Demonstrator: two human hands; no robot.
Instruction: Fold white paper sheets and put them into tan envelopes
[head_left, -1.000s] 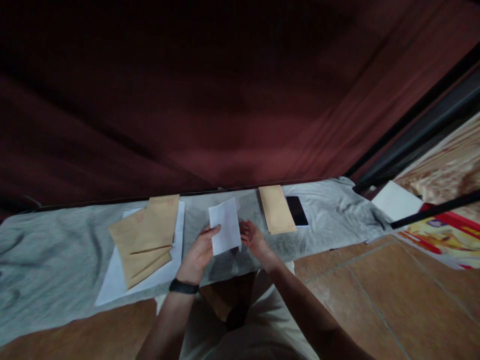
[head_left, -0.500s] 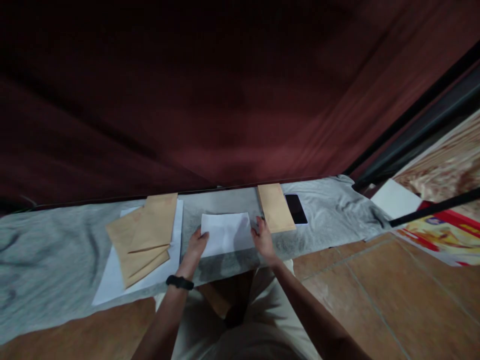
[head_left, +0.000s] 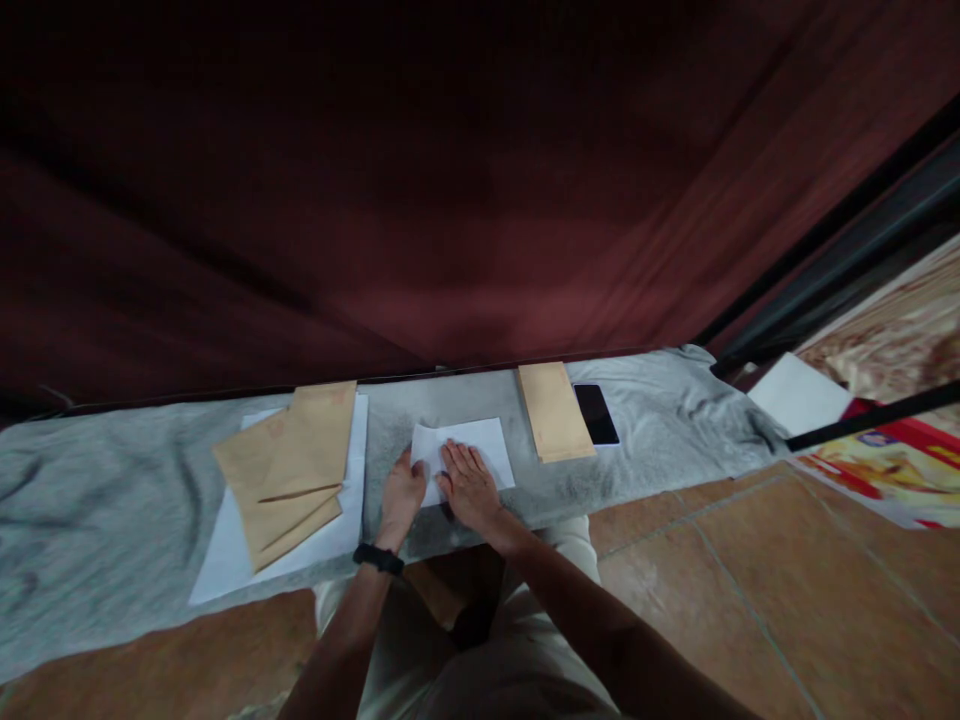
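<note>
White paper (head_left: 495, 448): head view, the only one; lies on the grey cloth (head_left: 112, 510) in front of the person, between the brown piles, touching neither; looks folded, layers can't be counted.
Right hand (head_left: 471, 490): palm down on the paper, fingers spread, clasping nothing.
Left hand (head_left: 403, 490): at the paper's left end, fingers curled by the edge; pinching or merely touching, can't tell.
Paper handling: likely very light, thin, bendy; creases easily, may skid on the cloth; edges could tear if yanked.
Where to hold: probably best at the short ends, thumb above, fingers below; a flat palm should steady the middle.
Brown envelopes (head_left: 311, 440): on the left, overlapping, on a white sheet (head_left: 225, 570); likely light too.
Envelope stack (head_left: 556, 410): on the right, just beside the phone (head_left: 596, 413).
</note>
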